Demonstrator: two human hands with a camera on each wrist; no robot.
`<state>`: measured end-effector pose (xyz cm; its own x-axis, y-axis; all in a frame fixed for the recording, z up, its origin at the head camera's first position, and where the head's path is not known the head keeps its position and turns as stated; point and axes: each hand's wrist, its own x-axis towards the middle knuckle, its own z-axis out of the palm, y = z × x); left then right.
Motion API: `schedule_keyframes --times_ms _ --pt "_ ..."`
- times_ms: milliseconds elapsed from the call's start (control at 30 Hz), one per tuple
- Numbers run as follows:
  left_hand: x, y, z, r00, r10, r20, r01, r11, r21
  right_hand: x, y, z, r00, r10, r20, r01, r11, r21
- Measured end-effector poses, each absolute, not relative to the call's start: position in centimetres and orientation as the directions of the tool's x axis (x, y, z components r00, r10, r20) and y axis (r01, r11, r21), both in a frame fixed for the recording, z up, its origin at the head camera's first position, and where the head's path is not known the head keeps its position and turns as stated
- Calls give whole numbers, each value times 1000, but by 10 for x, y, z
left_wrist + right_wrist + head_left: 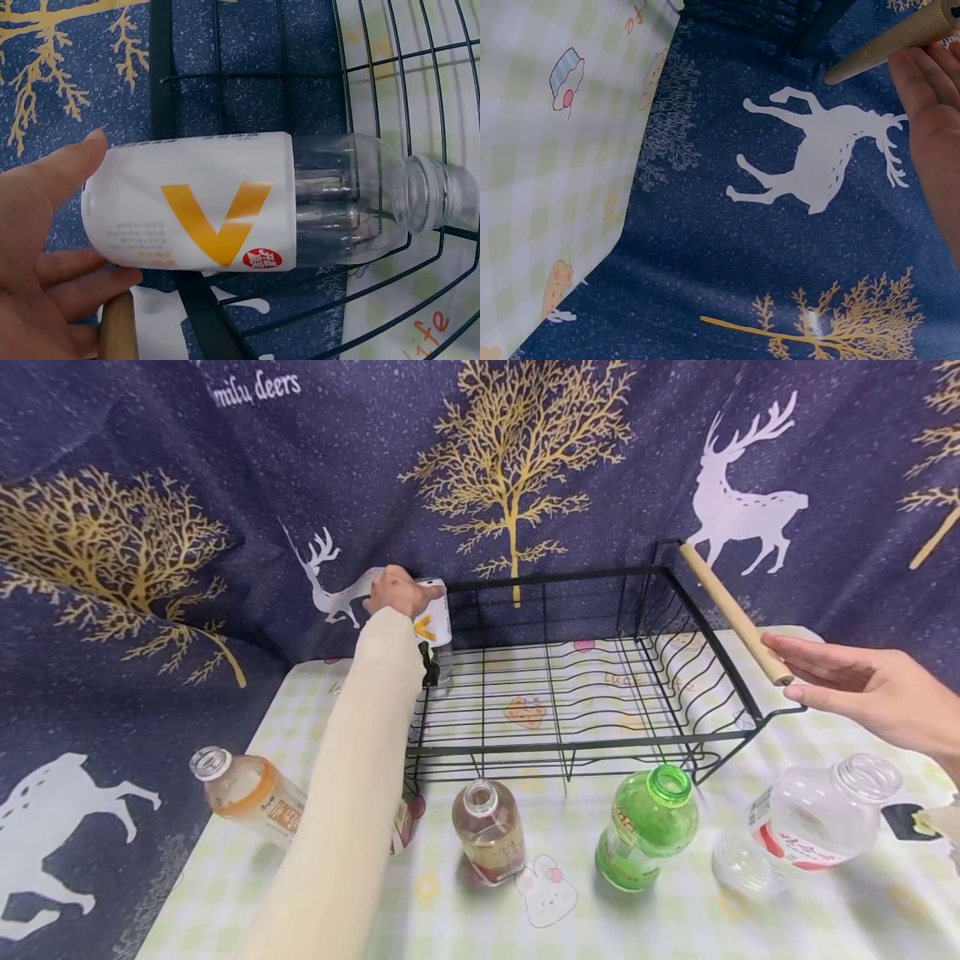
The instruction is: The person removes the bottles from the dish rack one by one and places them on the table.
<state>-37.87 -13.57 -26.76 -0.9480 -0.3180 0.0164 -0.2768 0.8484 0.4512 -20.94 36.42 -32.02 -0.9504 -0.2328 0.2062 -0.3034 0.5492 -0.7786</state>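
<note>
My left hand (401, 592) grips the base end of a clear plastic bottle (334, 202) with a white label and an orange V. In the left wrist view its thumb and fingers lie on opposite sides of that end. The bottle stands neck down at the left end of a black wire rack (551, 747), its mouth close to the wires. My right hand (873, 689) is at the rack's right wooden handle (735, 610), fingers extended and touching it near its front end. The right wrist view shows those fingers against the handle; the thumb is hidden there.
Before the rack stand a brownish clear bottle (489, 835) and a green bottle (645, 831). A large clear bottle (817, 818) tilts at the right, and an orange-banded bottle (251, 793) leans at the left, partly behind my sleeve. A dark patterned cloth (337, 460) hangs behind the table.
</note>
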Motion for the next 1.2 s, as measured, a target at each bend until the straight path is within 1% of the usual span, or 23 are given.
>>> schedule_keyframes --times_ms 267,400,600,933,1200 --pt "-381 -132 -269 -930 -368 -9 -351 878 326 -210 365 -321 -948 -242 207 -310 557 -770" --pt "-383 -132 -269 -920 -391 -11 -374 872 317 -211 365 -321 -947 -250 204 -312 551 -774" --pt "-380 -136 -268 -929 -371 -9 -349 865 362 -212 366 -322 -952 -241 189 -297 574 -763" --pt "-368 -143 -255 -935 -341 99 -248 826 506 -210 366 -319 -953 -242 180 -293 605 -740" --pt "-362 -146 -244 -928 -359 98 -245 787 567 -209 366 -318 -947 -257 195 -313 586 -747"
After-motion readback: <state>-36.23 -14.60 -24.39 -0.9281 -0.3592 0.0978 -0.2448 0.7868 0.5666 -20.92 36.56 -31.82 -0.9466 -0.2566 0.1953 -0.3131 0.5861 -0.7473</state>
